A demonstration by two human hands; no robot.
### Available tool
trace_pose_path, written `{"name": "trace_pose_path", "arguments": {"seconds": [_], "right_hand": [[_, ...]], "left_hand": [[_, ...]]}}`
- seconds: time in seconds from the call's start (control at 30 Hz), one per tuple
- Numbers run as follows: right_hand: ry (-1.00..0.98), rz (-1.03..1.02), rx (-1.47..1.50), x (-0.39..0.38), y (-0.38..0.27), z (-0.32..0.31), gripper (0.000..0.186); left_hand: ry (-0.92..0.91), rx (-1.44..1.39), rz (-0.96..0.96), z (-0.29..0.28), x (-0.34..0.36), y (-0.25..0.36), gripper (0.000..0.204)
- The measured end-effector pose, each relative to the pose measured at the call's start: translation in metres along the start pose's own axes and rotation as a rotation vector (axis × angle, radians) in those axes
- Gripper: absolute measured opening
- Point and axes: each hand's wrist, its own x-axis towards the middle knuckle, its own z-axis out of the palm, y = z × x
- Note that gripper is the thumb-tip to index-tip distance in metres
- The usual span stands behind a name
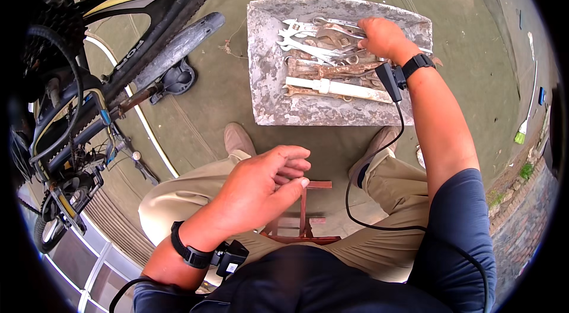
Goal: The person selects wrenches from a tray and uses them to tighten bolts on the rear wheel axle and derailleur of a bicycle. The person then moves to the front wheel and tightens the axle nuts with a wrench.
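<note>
A grey, paint-flecked tray [269, 100] lies in front of my feet, full of hand tools. My right hand [385, 39] reaches over its far right part, fingers bent around the end of a silver wrench [335, 21]; the wrench's other end points left. Beside it lie an adjustable wrench [295, 29] and several open-ended wrenches [314, 49]. Closer to me in the tray are rusty tools [332, 69] and a long white tool [332, 87] whose kind I cannot make out. My left hand [261, 185] hovers above my lap with loosely bent fingers, thumb apart, holding nothing.
A bicycle [148, 14] fills the left side, its saddle [176, 80] near the floor. A white hose [142, 117] curves past it. Under me is a reddish metal stool frame [303, 218]. A brush with green bristles [520, 137] lies far right. Black cables run from both wristbands.
</note>
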Motion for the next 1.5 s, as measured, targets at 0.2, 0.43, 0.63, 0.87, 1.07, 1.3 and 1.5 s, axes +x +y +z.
{"name": "trace_pose_path", "arguments": {"seconds": [0.2, 0.43, 0.63, 0.87, 1.07, 1.3, 1.5], "right_hand": [[0.165, 0.011, -0.038, 0.01, 0.03, -0.007, 0.039], [0.245, 0.103, -0.056, 0.0, 0.045, 0.023, 0.035], [0.297, 0.175, -0.011, -0.003, 0.046, 0.031, 0.034], [0.404, 0.135, 0.177, -0.002, 0.063, 0.024, 0.025], [0.202, 0.228, 0.674, -0.024, 0.054, -0.024, 0.026], [-0.103, 0.099, 1.196, -0.034, 0.068, -0.042, 0.025], [-0.183, 0.059, 1.344, -0.037, 0.064, -0.04, 0.025]], "left_hand": [[0.018, 0.012, 0.0, -0.001, 0.003, -0.001, 0.042], [0.007, 0.011, -0.018, 0.001, 0.004, 0.0, 0.042], [0.002, 0.029, -0.023, 0.002, 0.006, 0.002, 0.043], [0.006, 0.032, 0.015, 0.002, 0.004, -0.001, 0.042], [0.017, 0.032, 0.034, 0.001, 0.0, -0.003, 0.042], [0.014, 0.018, 0.017, 0.004, -0.004, 0.0, 0.043], [0.017, 0.021, 0.018, 0.006, -0.008, -0.001, 0.044]]}}
